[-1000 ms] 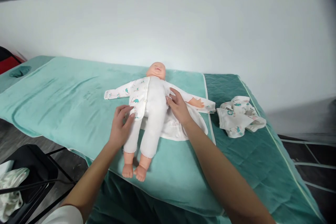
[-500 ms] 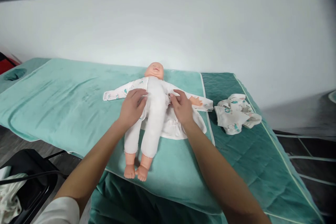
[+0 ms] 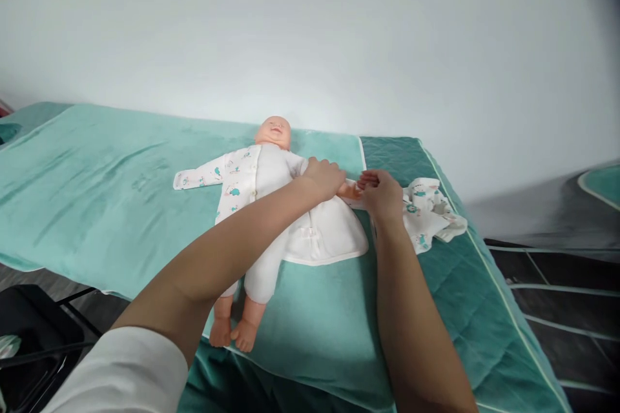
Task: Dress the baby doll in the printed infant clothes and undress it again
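Observation:
A baby doll [image 3: 274, 132] lies on its back with its head toward the wall and its bare feet toward me. Its body and legs are white cloth. A white printed baby shirt [image 3: 237, 174] covers its arm and side on my left, with that front panel over the chest. The other half of the shirt lies spread, lining up, under the doll's arm on my right. My left hand [image 3: 325, 177] is closed around that arm. Just beyond the doll's hand, my right hand [image 3: 382, 197] has curled fingers at the end of the sleeve, which they partly hide.
A crumpled printed garment [image 3: 431, 213] lies on the dark green quilted cover [image 3: 450, 297], right of my right hand. The light green sheet [image 3: 121, 181] covers the bed up to the white wall [image 3: 310, 45]. A black chair [image 3: 43, 329] stands at lower left.
My left hand has crossed from the doll's side to its arm on my right. My right hand has moved right to the sleeve end. The left shirt panel now lies over the chest.

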A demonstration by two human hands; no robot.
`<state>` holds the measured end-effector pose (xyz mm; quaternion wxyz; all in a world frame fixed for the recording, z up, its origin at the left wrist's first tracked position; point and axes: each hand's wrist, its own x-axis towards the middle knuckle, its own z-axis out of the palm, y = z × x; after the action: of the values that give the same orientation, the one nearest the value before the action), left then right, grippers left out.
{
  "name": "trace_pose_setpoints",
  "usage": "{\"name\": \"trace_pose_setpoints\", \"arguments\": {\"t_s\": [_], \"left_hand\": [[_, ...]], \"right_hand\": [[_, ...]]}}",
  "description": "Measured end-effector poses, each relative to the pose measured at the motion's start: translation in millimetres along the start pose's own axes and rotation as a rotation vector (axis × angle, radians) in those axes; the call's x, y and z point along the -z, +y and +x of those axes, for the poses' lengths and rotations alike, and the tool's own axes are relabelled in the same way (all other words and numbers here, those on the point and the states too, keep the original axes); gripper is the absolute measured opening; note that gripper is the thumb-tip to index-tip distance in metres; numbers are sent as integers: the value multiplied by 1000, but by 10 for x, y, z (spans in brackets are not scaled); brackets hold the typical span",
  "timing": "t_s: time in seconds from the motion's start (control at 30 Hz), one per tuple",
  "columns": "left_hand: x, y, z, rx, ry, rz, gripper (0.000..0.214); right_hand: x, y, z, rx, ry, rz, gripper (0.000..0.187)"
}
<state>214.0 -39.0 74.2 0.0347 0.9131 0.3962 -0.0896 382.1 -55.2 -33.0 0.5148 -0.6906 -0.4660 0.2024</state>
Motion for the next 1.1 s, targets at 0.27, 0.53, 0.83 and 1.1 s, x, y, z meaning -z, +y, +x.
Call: {"name": "trace_pose_setpoints", "arguments": {"t_s": [0.27,0.53,0.83,1.1], "left_hand": [[54,-263,-94,19,196,123,44],[103,-299,-212,30,181,143,45],[108,-337,-251,64,166,162,37],[39,-351,-157,211,117,243,40]], "right_hand": [[108,-141,-26,-34,5,-166,21],[-214,-327,-295,31,-350,-141,35],[93,-253,-114,-339,-350,746,35],[162,-396,-188,-234,-247,1064,43]]}}
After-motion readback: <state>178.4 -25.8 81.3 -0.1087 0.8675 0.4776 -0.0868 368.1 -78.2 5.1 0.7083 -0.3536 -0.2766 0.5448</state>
